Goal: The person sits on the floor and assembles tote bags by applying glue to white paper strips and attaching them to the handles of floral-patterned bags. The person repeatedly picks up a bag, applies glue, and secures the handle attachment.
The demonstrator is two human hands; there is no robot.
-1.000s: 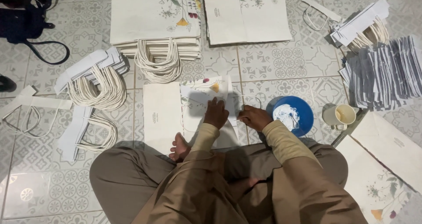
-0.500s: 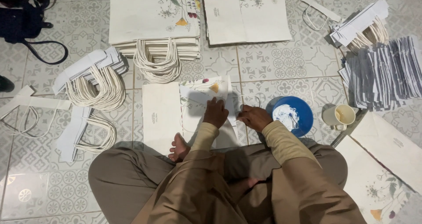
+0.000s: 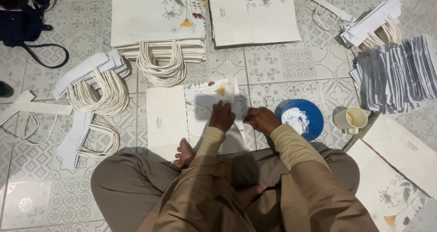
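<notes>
So, from my remote view: the left hand [image 3: 222,116] lies flat with fingers pressed down on the bag [image 3: 200,111], a flat paper one with flower print, spread on the floor tiles just in front of the crossed legs. The right hand [image 3: 259,119] is just beside it, fingers bent together at the bag's right edge; it seems to pinch a thin white strip or a cord there, but I cannot tell exactly what, too small and partly hidden.

Just right of the right hand stands a blue bowl [image 3: 312,123] with white paste inside, and next to it a small cup [image 3: 350,119].

About progress, my judgement only: a good part looks done. Behind the bag, a stack of bags with cord handles [image 3: 157,50] is already piled up, approx. a dozen or more, and 2 more flat bags [image 3: 255,16] lie near it without visible handles. Still left: handle pieces [image 3: 98,84] in several heaps at the left, more of them at top right [image 3: 373,27], and a fan of grey-white strips [image 3: 396,75] at the right, well apart from the hands. More printed sheets [image 3: 396,168] wait at lower right. The bag under the hands is not finished yet, I think, no handle is seen on it.
</notes>
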